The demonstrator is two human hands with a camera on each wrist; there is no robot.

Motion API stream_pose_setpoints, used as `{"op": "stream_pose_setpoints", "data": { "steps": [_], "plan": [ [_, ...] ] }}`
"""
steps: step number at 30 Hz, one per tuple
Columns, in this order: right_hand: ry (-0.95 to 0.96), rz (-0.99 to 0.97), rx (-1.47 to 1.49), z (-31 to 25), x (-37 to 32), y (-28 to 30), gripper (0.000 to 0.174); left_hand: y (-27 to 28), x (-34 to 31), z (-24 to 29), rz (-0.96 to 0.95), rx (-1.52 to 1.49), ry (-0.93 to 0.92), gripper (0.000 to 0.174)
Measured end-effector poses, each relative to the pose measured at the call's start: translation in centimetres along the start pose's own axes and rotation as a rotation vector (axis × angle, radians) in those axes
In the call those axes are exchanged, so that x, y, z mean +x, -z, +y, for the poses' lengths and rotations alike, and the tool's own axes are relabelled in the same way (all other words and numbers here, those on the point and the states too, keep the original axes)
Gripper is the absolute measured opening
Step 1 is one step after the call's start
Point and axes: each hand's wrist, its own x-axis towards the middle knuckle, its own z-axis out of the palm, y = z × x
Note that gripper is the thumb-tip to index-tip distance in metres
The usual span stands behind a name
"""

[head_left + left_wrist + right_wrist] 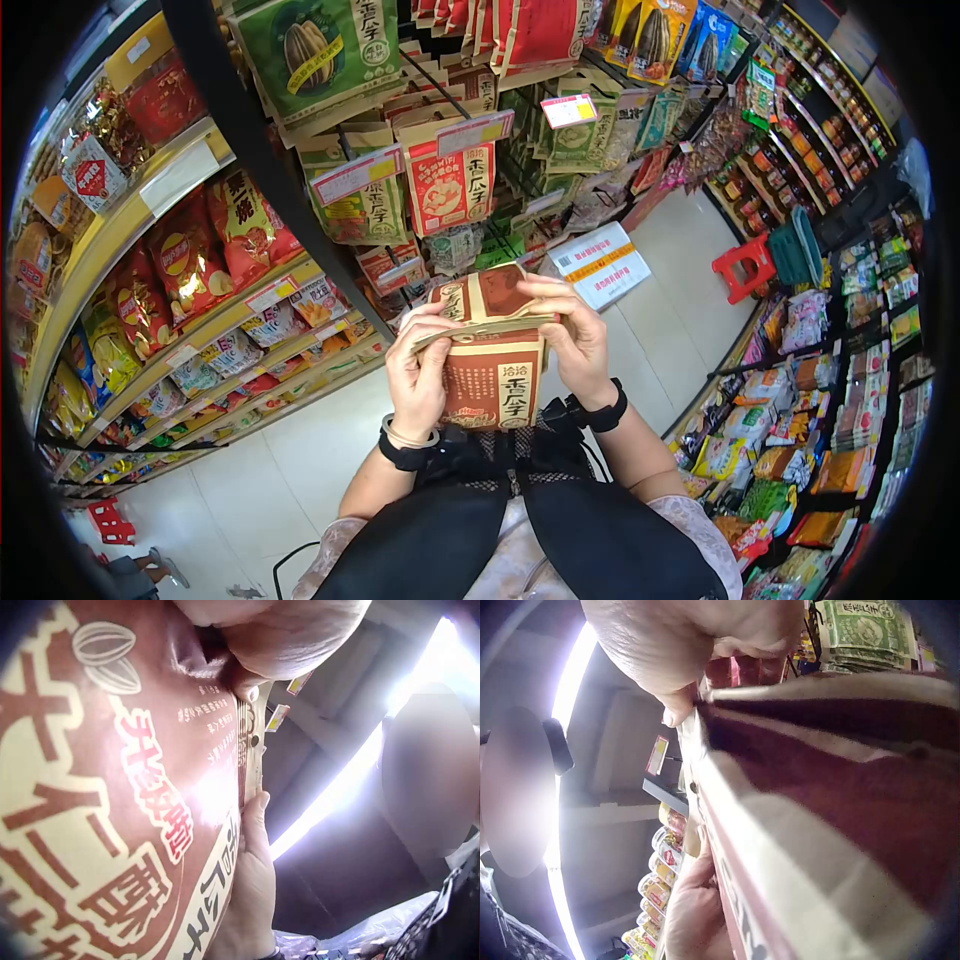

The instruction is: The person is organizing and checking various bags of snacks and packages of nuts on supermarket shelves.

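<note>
In front of the chest, both hands hold brown-and-cream bags of sunflower seeds (490,385) by their top edges. My left hand (418,370) pinches the left end of the tops, thumb on the near side. At the right end my right hand (572,335) pinches the same edge between thumb and fingers. Several layered edges show between the hands in the left wrist view, where a seed bag (112,787) with printed seeds and large lettering fills the left side. The right wrist view shows a creased bag side (817,825) below the right hand (697,645).
Ahead hang rows of seed packets, among them a green bag (310,55) and a red-and-cream bag (452,185), with price tags. Snack shelves (190,270) line the left; packets (770,450) fill the right. A white carton (600,265) and a red stool (742,268) stand on the floor.
</note>
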Motion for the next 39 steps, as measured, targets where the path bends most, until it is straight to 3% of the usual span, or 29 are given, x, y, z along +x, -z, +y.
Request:
{"op": "stream_pose_setpoints", "data": {
  "steps": [3,5,7,9,13,19,20,21,22,23,29,32,39],
  "plan": [
    [-0.094,0.069,0.182,1.5,0.5,2.1,0.019,-0.6,0.1,-0.2,0.131,-0.108,0.058,0.009],
    [-0.071,0.017,0.176,3.6,0.8,4.2,0.023,-0.9,0.0,-0.5,0.228,-0.117,0.077,0.010],
    [-0.177,-0.020,0.153,4.9,1.3,7.0,0.023,-2.2,-0.5,-0.6,0.288,-0.086,0.131,0.010],
    [-0.213,-0.065,0.177,7.0,2.4,10.1,0.022,-3.9,-1.0,-0.7,0.283,0.224,0.093,0.009],
    [-0.327,-0.090,0.203,12.7,6.3,14.4,0.029,-7.3,-1.5,-0.3,0.399,0.361,0.156,0.009],
    [-0.256,-0.168,0.136,21.6,18.2,12.9,0.041,-8.9,-3.2,0.4,0.617,0.499,0.137,0.008],
    [-0.226,-0.336,-0.020,23.7,20.6,13.0,0.045,-8.9,-3.4,0.7,0.636,0.523,0.149,0.007],
    [0.128,-0.248,-0.378,27.4,22.7,11.9,0.045,-8.9,-3.7,0.9,0.655,0.546,0.162,0.007],
    [0.028,-0.153,-0.219,26.3,24.1,11.0,0.043,-8.7,-4.0,1.1,0.673,0.574,0.128,0.007],
    [-0.147,-0.173,0.230,33.7,26.9,10.0,0.044,-8.5,-4.3,1.3,0.695,0.589,0.119,0.007],
    [-0.081,-0.141,0.446,36.2,28.7,9.3,0.045,-5.9,-5.4,2.9,0.858,0.612,0.134,0.006],
    [-0.053,-0.110,0.554,35.6,36.7,3.1,0.046,-4.1,-5.8,2.6,0.879,0.679,0.122,0.006],
    [-0.078,-0.009,0.747,39.6,34.6,5.9,0.049,-1.3,-5.7,2.3,0.879,0.760,0.196,0.006]
  ]
}}
